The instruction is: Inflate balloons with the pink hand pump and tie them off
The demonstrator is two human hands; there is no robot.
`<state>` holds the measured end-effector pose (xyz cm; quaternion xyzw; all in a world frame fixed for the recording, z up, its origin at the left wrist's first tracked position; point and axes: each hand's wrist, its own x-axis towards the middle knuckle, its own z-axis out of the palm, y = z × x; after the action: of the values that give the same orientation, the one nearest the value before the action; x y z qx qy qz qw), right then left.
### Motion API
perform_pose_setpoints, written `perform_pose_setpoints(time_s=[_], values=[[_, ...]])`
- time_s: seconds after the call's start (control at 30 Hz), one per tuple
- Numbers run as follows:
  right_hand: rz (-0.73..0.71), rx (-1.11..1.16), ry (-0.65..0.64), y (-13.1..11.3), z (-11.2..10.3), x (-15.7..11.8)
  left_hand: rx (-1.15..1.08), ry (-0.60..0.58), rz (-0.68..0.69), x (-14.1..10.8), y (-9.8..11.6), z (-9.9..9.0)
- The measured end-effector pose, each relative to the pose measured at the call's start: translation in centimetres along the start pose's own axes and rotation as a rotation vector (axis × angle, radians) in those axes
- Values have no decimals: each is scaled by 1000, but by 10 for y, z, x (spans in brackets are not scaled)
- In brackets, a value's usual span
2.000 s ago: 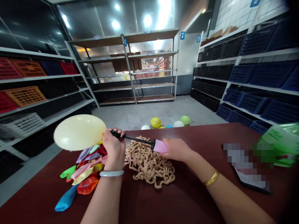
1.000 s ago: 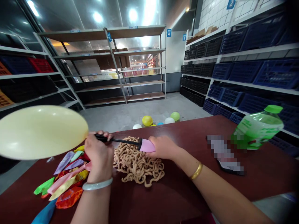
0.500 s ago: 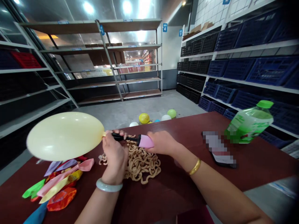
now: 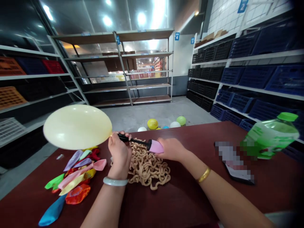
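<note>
A pale yellow inflated balloon [image 4: 77, 127] extends to the left from my left hand [image 4: 120, 152]. The fingers of that hand are closed around the black barrel of a hand balloon pump [image 4: 139, 141] and the balloon's neck, which they partly hide. My right hand [image 4: 172, 148] grips the pump's pink handle [image 4: 156, 147], and a length of black rod shows between the two hands. Beneath the pump lies a heap of beige, curly, cord-like pieces [image 4: 148, 171]. Several limp balloons [image 4: 76, 177] in mixed colours lie left of my left wrist.
On the right of the dark red table [image 4: 187, 190] are a blurred phone-like object [image 4: 235, 163] and a green-capped bottle [image 4: 272, 136]. Several inflated balloons [image 4: 152, 123] rest on the floor beyond. Shelves [image 4: 147, 86] stand behind; crates [image 4: 251, 76] line the right side.
The view has swung left, so everything sits further right and lower. A little more of the pump's black rod shows between my hands. Both hands keep their grip.
</note>
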<state>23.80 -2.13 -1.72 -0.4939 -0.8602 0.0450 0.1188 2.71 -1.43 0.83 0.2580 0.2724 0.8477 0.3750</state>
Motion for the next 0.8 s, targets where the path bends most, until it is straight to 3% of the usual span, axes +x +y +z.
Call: perform_pose_setpoints(time_s=[0.13, 0.3, 0.5, 0.8], values=[[-11, -2, -32, 11, 3, 1, -24, 86, 50, 27, 17, -18], [-14, -29, -34, 15, 3, -1, -39, 88, 54, 27, 17, -18], [-26, -61, -26, 9, 1, -3, -65, 47, 1, 7, 3, -6], [7, 10, -19, -9, -5, -6, -33, -76, -111, -49, -29, 18]])
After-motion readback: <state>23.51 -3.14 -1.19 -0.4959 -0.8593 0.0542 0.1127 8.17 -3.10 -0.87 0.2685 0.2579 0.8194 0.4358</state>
